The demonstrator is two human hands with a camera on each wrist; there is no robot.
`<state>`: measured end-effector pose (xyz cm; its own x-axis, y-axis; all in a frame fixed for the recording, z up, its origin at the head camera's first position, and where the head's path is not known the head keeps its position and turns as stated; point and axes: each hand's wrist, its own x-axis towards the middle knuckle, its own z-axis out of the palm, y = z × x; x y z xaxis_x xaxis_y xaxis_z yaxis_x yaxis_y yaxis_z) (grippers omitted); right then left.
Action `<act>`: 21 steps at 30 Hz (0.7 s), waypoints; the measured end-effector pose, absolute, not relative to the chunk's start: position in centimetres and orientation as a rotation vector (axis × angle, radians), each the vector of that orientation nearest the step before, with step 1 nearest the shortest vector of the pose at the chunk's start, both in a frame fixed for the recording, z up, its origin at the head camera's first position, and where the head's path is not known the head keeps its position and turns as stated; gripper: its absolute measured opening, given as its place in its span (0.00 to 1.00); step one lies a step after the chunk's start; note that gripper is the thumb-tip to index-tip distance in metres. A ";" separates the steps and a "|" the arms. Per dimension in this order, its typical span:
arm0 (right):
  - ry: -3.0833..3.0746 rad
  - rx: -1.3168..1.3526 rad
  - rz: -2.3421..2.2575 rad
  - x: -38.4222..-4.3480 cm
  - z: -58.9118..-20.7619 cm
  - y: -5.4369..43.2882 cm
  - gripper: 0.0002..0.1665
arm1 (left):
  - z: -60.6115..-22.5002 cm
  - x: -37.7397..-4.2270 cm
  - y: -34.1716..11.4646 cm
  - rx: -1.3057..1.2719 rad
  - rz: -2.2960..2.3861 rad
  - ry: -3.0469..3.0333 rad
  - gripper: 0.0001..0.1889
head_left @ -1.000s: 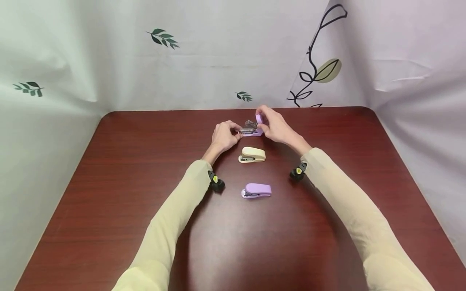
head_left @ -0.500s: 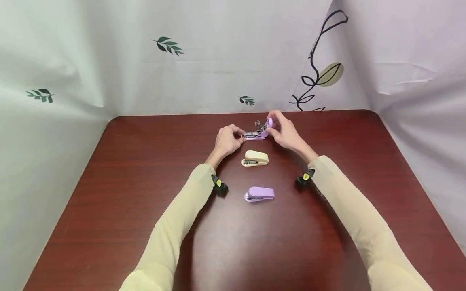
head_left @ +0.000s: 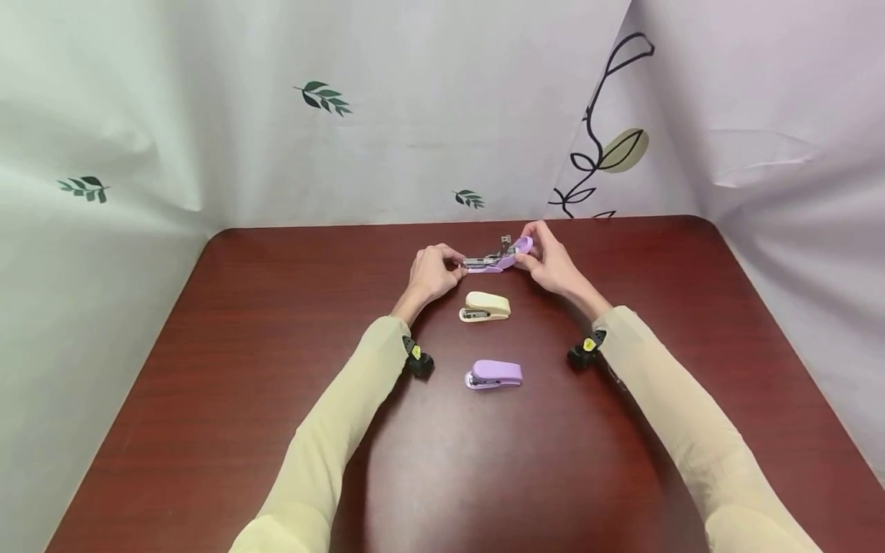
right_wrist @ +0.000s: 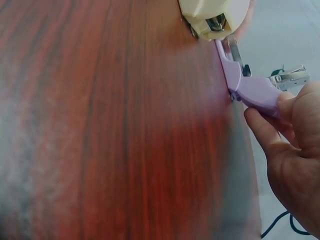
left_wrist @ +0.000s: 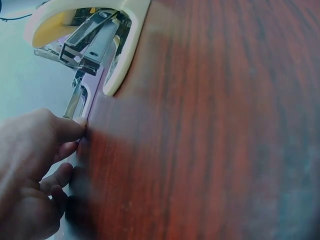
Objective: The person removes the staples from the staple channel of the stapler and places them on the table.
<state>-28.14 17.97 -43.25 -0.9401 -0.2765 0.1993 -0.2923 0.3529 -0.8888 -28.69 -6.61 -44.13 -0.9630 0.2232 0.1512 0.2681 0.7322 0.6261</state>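
At the far side of the table, a purple stapler (head_left: 489, 269) lies folded wide apart, its metal staple channel exposed. My left hand (head_left: 432, 275) pinches the front end of its base between thumb and fingers. The raised purple cover (head_left: 524, 245) is swung back to the right, and my right hand (head_left: 555, 265) grips it. In the right wrist view a metal piece (right_wrist: 291, 77) sticks up beside the cover (right_wrist: 260, 94). Nearer lies a cream stapler (head_left: 488, 306), folded together. A second purple stapler (head_left: 496, 373) rests closest to me.
The three staplers form a rough column on the dark red wooden table (head_left: 276, 346). A white cloth (head_left: 401, 138) with leaf prints hangs behind the table's far edge and along its sides. Each wrist carries a small black camera (head_left: 419, 362).
The far stapler's cover has swung back from upright, down to the right, with my right hand on it. My left hand stays on the base. The head view has shifted slightly.
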 end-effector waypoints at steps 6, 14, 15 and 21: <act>-2.443 0.478 1.999 -28.1 -43.9 18.3 0.17 | -44.5 -28.5 -6.6 -0.400 -1.068 -2.851 0.10; -2.332 0.417 2.202 -28.0 -44.2 18.4 0.18 | -44.4 -28.6 -6.9 -0.398 -1.071 -2.841 0.10; -2.365 0.419 2.179 -28.0 -44.1 18.5 0.20 | -44.4 -28.6 -6.9 -0.392 -1.074 -2.837 0.10; -2.546 0.496 1.623 -27.0 -42.2 19.5 0.42 | -44.7 -28.6 -6.8 -0.392 -1.086 -2.840 0.11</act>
<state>-27.02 19.52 -42.16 -0.9441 -0.2260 0.2400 -0.3130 0.3857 -0.8679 -28.61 -6.79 -44.69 -0.9645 0.2098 0.1604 0.2633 0.7166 0.6459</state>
